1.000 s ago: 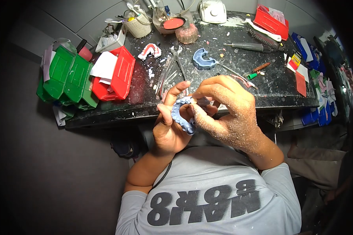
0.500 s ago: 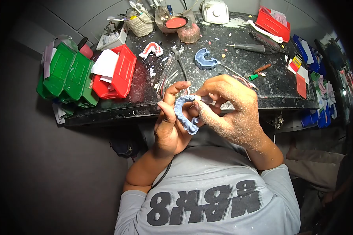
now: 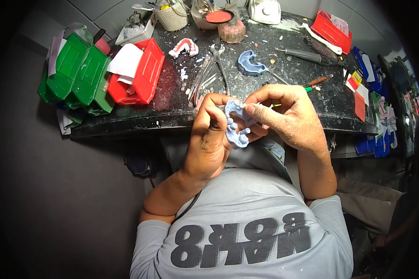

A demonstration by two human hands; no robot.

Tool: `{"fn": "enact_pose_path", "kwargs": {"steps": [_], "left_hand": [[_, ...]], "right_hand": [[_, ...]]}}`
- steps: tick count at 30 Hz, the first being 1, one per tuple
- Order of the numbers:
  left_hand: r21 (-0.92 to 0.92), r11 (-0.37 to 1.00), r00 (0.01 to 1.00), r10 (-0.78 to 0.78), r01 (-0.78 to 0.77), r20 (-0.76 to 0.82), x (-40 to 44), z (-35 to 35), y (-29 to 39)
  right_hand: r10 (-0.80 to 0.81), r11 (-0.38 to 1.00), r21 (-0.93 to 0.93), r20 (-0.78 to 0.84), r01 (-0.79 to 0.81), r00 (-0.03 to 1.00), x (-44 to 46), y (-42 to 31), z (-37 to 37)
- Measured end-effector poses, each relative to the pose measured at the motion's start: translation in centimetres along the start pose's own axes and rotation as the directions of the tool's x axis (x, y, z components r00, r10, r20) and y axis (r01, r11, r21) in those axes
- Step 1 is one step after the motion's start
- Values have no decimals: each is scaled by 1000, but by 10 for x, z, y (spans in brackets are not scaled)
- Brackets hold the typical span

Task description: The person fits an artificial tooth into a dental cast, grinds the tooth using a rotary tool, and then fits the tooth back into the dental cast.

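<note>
My left hand is closed around the outer side of a blue-grey dental arch model, raised in front of the bench edge. The model is tilted, with its tooth row and a short peg in view. At its upper end, my right hand pinches a small pale tooth-like piece between thumb and forefinger, against or very close to the model. Whitish dust coats the back of that hand. Fingers hide much of the small piece. On the bench beyond lies a second blue-grey dental model.
Pliers, a pink-and-white dental model and a grey handpiece lie on the dusty black bench. Red bins and green bins stand left. Another person's leg shows at right.
Both hands have shifted slightly right and up with the dental model. The model has been turned, its open side now facing more to the right. The view has shifted a little.
</note>
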State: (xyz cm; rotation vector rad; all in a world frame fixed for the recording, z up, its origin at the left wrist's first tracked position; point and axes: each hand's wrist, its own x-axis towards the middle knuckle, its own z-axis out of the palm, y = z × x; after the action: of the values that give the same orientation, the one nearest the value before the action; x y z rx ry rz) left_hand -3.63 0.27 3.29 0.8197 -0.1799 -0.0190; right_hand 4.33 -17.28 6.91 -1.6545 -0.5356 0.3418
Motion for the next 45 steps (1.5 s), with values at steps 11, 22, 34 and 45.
{"fn": "enact_pose_path", "kwargs": {"steps": [11, 22, 34, 45], "left_hand": [[140, 989, 999, 52, -52, -1, 0, -7, -5], [257, 966, 1000, 21, -23, 8, 0, -3, 1], [274, 961, 998, 48, -37, -31, 7, -8, 1], [981, 195, 910, 405, 16, -95, 59, -47, 10]], "right_hand": [[47, 993, 107, 97, -57, 994, 3, -1, -6], [19, 984, 175, 71, -31, 997, 0, 3, -5], [-12, 988, 157, -17, 14, 1000, 1, 8, 0], [-75, 997, 17, -219, 81, 973, 15, 19, -16]]}}
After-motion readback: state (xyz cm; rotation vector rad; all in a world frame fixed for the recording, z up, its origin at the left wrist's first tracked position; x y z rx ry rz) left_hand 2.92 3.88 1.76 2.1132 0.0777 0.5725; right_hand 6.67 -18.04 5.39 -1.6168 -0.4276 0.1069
